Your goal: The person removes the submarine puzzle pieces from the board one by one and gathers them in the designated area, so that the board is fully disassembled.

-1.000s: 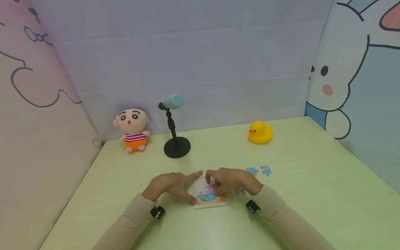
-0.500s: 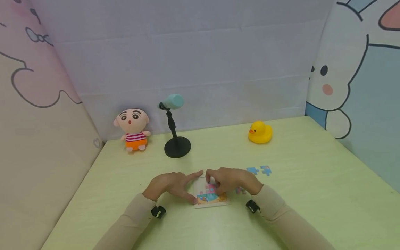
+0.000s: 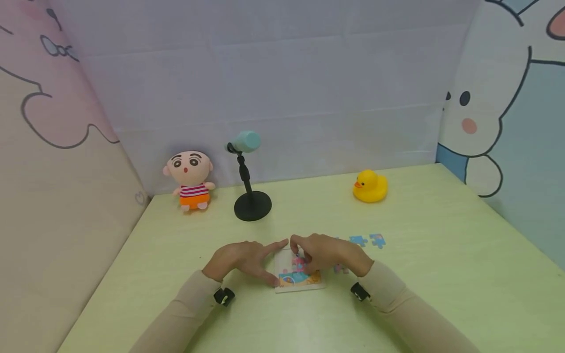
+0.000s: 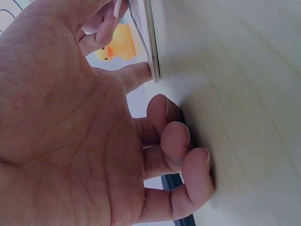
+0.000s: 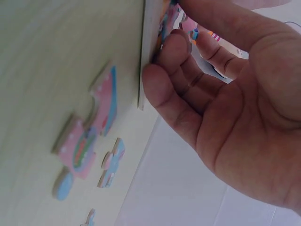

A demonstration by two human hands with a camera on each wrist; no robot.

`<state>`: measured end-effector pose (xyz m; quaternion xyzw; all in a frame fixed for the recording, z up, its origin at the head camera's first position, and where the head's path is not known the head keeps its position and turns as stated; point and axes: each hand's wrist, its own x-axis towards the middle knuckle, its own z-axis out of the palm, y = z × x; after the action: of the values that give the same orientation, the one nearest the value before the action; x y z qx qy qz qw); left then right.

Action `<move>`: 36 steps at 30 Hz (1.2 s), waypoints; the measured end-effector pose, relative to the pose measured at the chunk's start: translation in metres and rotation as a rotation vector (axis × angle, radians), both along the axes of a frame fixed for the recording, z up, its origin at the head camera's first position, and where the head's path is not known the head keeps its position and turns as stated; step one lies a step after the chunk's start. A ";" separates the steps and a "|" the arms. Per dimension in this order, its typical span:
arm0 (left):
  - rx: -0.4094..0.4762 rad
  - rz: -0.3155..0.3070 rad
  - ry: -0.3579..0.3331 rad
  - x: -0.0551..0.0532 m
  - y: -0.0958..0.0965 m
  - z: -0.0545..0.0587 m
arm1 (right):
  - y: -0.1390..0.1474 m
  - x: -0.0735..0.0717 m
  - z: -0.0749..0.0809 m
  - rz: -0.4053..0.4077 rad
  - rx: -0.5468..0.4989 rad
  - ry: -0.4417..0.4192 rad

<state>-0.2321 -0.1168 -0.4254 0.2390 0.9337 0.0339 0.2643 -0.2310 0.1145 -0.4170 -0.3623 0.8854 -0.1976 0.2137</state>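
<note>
Your left hand [image 3: 246,260] borders the left edge of a puzzle board [image 3: 282,260], thumb at the near corner and forefinger at the far corner, the two spread well apart; in the left wrist view its other fingers bend loosely to the worktop [image 3: 441,235]. Your right hand [image 3: 328,251] arches over the board's right side, fingers bent down at a pink piece [image 3: 299,264]; whether they pinch or merely touch it, you cannot tell. The board lies flat, a blue-and-orange picture strip [image 3: 300,278] along its near side. Loose pieces [image 3: 358,240] lie to its right. Behind, left to right: a plush doll [image 3: 191,181], a black stand [image 3: 252,206] bearing a teal cylinder [image 3: 247,141], and a yellow duck [image 3: 372,189].
</note>
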 end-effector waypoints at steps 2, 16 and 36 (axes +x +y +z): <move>0.002 0.001 0.000 0.000 0.001 0.001 | 0.001 0.000 0.000 0.000 -0.010 0.016; 0.001 0.008 0.001 0.004 0.003 -0.001 | 0.009 0.002 0.005 0.056 -0.163 0.005; 0.009 0.022 -0.008 0.005 0.002 0.002 | 0.062 0.001 0.020 0.036 -0.176 -0.097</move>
<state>-0.2267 -0.1146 -0.4233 0.2297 0.9351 0.0423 0.2666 -0.2299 0.1765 -0.3967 -0.3858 0.8466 -0.2880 0.2270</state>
